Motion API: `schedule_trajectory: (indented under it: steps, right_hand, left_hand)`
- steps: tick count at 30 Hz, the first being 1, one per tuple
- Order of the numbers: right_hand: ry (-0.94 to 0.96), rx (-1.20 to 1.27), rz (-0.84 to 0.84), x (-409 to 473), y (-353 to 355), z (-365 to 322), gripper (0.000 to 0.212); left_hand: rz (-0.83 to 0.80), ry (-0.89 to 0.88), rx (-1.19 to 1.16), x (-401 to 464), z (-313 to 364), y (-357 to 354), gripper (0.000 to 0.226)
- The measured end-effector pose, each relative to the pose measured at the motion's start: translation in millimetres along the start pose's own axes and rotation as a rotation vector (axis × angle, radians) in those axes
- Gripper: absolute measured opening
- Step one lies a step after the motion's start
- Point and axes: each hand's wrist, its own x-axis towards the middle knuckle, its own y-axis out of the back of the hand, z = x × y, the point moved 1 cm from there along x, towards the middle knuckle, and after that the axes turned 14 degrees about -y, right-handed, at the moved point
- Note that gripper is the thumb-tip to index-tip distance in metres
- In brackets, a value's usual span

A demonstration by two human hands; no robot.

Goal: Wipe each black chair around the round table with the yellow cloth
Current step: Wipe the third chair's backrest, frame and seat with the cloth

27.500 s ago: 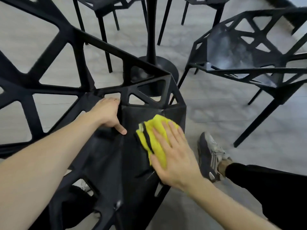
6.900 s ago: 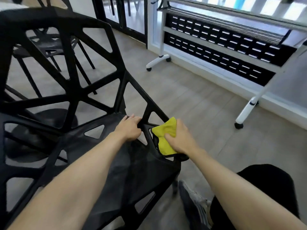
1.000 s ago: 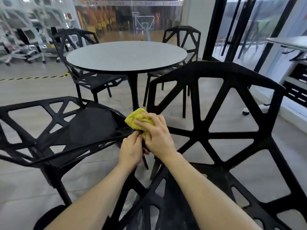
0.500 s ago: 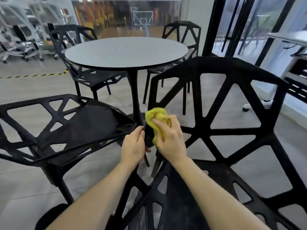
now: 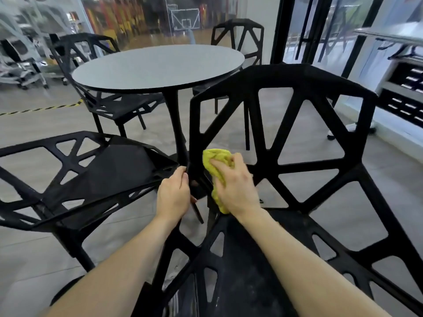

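The right hand (image 5: 235,186) has its fingers (image 5: 218,162) curled round the bunched yellow cloth (image 5: 216,165), pressing it against the left upright of the nearest black chair's backrest (image 5: 283,76). The left hand (image 5: 172,194) grips the outer edge of that same upright, fingers wrapped round the strut. Both forearms reach over this chair's seat (image 5: 242,266). To the left stands a second black chair (image 5: 98,170), close beside the left hand. Beyond them is the round table, its grey surface (image 5: 158,65) on a black pedestal, with two more black chairs (image 5: 107,104) (image 5: 238,35) on its far sides.
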Motion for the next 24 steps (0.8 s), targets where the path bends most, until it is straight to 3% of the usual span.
schedule_trajectory:
  steps: [3,6,11,17,19,22,23,24]
  right_hand:
    - [0.132,-0.01,-0.064,-1.2,-25.1,-28.4,0.038]
    - [0.219,-0.223,-0.099,-2.3,-11.9,18.8,0.043]
    - [-0.221,-0.122,0.072,-9.5,57.2,115.4,0.033]
    - [-0.46,0.105,0.326,-0.8,46.3,90.6,0.037]
    - [-0.445,0.062,0.176,-22.7,16.1,87.7,0.038]
    - [-0.385,-0.007,-0.303,-61.3,-15.7,83.7,0.038]
    - [-0.393,-0.02,-0.362,-62.3,-13.3,84.3,0.037]
    - [-0.411,-0.016,-0.316,-57.4,-7.1,85.0,0.037]
  left_hand:
    - [0.02,-0.031,0.103,-1.1,-0.2,2.8,0.049]
    - [-0.011,0.029,0.07,2.4,-1.6,3.5,0.043]
    - [-0.036,0.059,0.003,4.1,6.0,1.3,0.036]
    - [-0.044,0.055,-0.001,9.3,4.4,-3.3,0.034]
    - [-0.041,0.054,-0.012,8.8,4.0,-3.2,0.034]
    - [-0.035,0.069,-0.042,8.1,5.9,-2.0,0.035]
    - [-0.035,0.075,-0.064,7.3,7.2,-1.6,0.036]
    - [-0.035,0.076,-0.08,6.9,7.8,-1.4,0.036]
